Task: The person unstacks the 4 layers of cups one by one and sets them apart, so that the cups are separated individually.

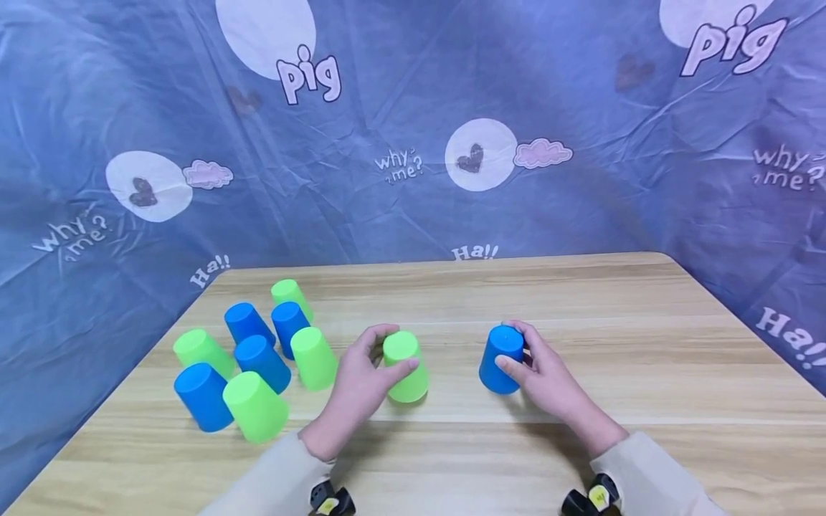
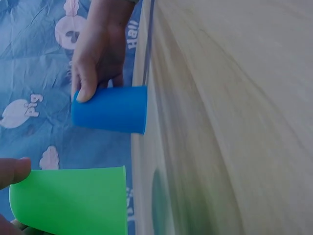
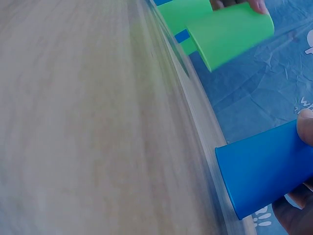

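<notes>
My left hand point(image 1: 360, 373) grips a green cup point(image 1: 406, 369), turned mouth down, between thumb and fingers. In the left wrist view that green cup point(image 2: 71, 200) fills the lower left, its rim held just off the table. To the right, my right hand point(image 1: 542, 371) pinches an upside-down blue cup point(image 1: 500, 362), thumb on the near side and fingers behind. The right wrist view has this blue cup point(image 3: 266, 169) at lower right, its rim close over the tabletop. A gap separates the two held cups.
Several upside-down green and blue cups stand grouped on the left of the wooden table point(image 1: 464, 459), among them a near green cup point(image 1: 256, 408) and a blue cup point(image 1: 203, 398). A blue printed cloth point(image 1: 413, 86) hangs behind the table.
</notes>
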A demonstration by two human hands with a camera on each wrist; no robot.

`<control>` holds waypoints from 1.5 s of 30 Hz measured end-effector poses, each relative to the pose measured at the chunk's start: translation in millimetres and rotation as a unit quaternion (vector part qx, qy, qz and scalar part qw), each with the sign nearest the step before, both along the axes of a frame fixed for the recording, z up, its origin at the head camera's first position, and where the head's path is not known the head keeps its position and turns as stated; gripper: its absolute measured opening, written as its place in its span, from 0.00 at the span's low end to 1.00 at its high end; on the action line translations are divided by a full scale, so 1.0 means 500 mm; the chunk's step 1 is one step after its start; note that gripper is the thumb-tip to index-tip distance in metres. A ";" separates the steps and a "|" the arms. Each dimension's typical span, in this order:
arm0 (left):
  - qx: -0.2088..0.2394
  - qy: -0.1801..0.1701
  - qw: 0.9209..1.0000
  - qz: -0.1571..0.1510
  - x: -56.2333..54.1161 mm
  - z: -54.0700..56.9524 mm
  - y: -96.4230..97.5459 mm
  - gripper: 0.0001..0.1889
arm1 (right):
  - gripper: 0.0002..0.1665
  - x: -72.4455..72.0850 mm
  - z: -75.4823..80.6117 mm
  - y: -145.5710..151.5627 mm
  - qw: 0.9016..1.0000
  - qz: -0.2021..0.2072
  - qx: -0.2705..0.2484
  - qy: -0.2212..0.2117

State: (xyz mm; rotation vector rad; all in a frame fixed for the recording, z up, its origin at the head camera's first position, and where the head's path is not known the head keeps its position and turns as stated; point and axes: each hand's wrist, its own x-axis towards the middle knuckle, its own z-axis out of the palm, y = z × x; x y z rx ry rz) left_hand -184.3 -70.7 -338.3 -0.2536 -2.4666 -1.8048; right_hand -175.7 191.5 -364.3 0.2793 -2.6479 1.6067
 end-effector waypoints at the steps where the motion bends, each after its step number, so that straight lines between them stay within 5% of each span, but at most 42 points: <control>1: -0.003 -0.001 1.000 0.004 0.002 0.003 -0.008 0.27 | 0.36 0.000 0.001 0.000 1.000 0.001 0.001 0.001; 23: -0.063 -0.055 0.993 0.083 0.060 0.029 -0.168 0.28 | 0.38 0.001 0.005 0.000 1.000 0.000 0.010 -0.004; 45: -0.107 -0.086 0.989 0.064 0.068 0.027 -0.207 0.29 | 0.38 0.004 0.001 -0.006 1.000 -0.001 0.010 -0.008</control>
